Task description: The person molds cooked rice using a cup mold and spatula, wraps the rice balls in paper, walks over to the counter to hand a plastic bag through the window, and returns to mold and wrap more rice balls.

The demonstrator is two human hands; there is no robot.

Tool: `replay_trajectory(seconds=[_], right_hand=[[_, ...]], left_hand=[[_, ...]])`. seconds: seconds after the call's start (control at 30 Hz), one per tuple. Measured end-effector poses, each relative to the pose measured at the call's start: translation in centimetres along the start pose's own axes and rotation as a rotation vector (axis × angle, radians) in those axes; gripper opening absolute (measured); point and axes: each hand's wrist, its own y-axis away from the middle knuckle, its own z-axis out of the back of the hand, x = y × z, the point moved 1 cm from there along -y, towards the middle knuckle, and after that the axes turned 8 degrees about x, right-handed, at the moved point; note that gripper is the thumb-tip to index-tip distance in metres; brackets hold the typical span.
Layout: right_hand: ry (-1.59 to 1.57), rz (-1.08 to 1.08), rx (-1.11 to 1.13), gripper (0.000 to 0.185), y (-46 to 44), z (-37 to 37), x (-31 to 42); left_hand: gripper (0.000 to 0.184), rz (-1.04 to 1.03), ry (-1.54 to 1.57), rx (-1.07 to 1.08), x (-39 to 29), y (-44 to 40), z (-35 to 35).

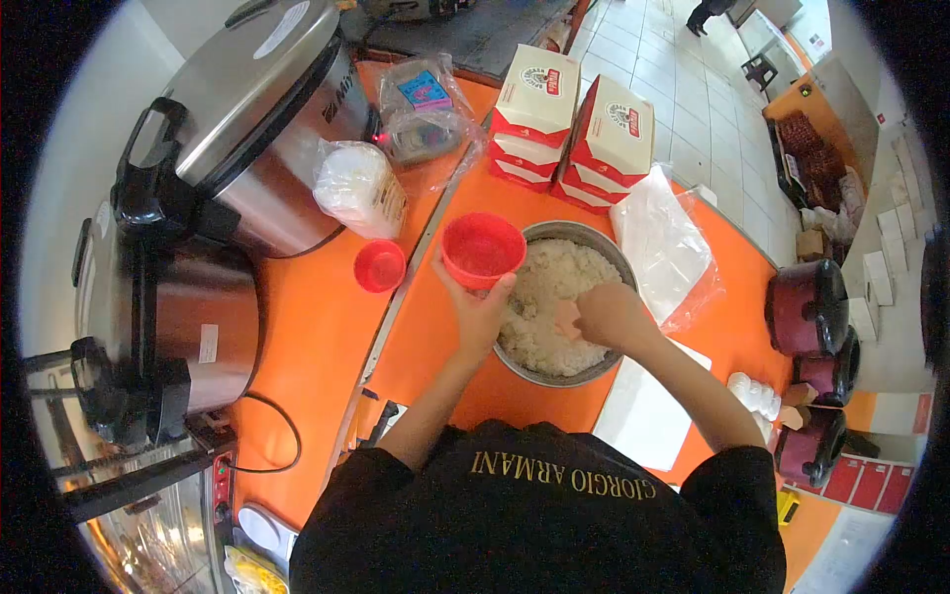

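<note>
My left hand (480, 315) holds a red bowl (484, 247) at the left rim of a large metal bowl (616, 249). Cooked rice (554, 267) fills much of the metal bowl. Over the right part of the rice, my right hand (609, 317) is closed on a pale pinkish tool (568, 320), whose lower end meets the rice. A smaller red cup (380, 265) stands on the orange table (435, 346), left of the red bowl.
Two large steel cookers (282, 129) (198, 327) stand at the left. Behind the bowl are stacked red and cream boxes (539, 89) and plastic bags (663, 243). A white sheet (648, 411) lies right of the bowl; dark red pots (807, 307) stand farther right.
</note>
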Motion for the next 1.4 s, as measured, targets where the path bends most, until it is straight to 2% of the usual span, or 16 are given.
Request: replay_trajectory(seconds=[0.07,0.3,0.37,0.5,0.57,0.8,0.83,0.87,0.93,0.97,1.03,1.07,1.2,1.27,1.33,1.4], right_hand=[[-0.003,0.028,-0.048,0.026,-0.4,0.0,0.9],[-0.311,-0.024,-0.089,0.032,-2.3,-1.6,3.5],[-0.364,-0.013,-0.129,0.03,-2.0,-2.1,3.4],[-0.43,0.107,-0.249,0.029,-0.4,-3.3,2.1],[-0.449,0.168,-0.351,0.031,0.7,-3.2,1.5],[-0.694,-0.033,-0.306,0.03,5.3,-2.3,-0.7],[-0.719,-0.111,-0.294,0.029,6.4,-1.7,-0.9],[-0.72,-0.119,-0.302,0.029,7.1,-1.1,-1.0],[-0.418,-0.22,-0.503,0.023,8.3,-0.2,-1.0],[-0.426,-0.228,-0.504,0.023,9.0,0.2,-0.3],[-0.209,-0.325,-0.553,0.023,9.4,1.2,1.7],[-0.215,-0.338,-0.554,0.023,9.4,1.0,2.6],[-0.191,-0.245,-0.598,0.021,9.9,0.6,4.6],[-0.181,-0.221,-0.582,0.021,10.5,0.8,4.5],[-0.23,-0.108,-0.67,0.021,11.0,0.6,4.5],[-0.254,-0.121,-0.614,0.021,10.9,0.5,3.2]], left_hand=[[0.084,-0.071,-0.04,-0.002,0.6,0.2,0.5],[0.081,-0.064,0.104,-0.014,1.1,0.2,0.9],[0.083,-0.095,-0.107,-0.06,0.2,0.3,0.3],[0.086,-0.085,-0.086,0.019,-0.5,-0.2,-0.1],[0.089,-0.115,-0.148,0.13,-0.8,-0.6,-0.3],[0.088,-0.065,-0.038,0.429,-3.9,-0.7,1.4],[0.086,-0.171,-0.431,0.585,-5.7,-0.5,1.4],[0.084,-0.279,-0.829,0.728,-6.8,-0.1,1.1],[0.081,-0.233,-0.949,0.782,-6.4,1.6,-0.2],[0.079,-0.181,-1.071,0.824,-5.9,2.6,-0.9],[0.08,-0.229,-1.073,0.754,-4.9,3.9,-2.4],[0.081,-0.272,-1.072,0.674,-4.6,4.2,-2.9],[0.081,-0.325,-1.091,0.643,-4.0,4.0,-3.5],[0.08,-0.178,-0.877,0.659,-4.0,3.3,-2.9],[0.079,-0.103,-0.829,0.678,-4.9,3.0,-2.4],[0.078,-0.028,-0.79,0.689,-5.2,2.6,-1.1]])
